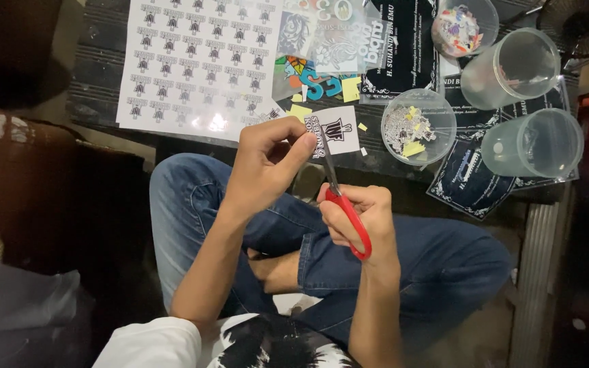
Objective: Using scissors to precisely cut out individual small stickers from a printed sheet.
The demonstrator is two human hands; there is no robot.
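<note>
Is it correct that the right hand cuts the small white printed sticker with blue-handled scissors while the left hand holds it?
Not quite: the head view shows red-handled scissors, not blue. The right hand cuts the small white printed sticker while the left hand holds it.

Glossy paper sticker sheet (195, 65), red plastic-handled metal scissors (341, 197), clear plastic cups (509, 68).

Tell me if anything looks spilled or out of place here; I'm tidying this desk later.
Small yellow paper scraps lie loose on the table beside the printed sticker sheet. Two clear plastic cups lie tipped on their sides at the right. Nothing looks damaged.
</note>
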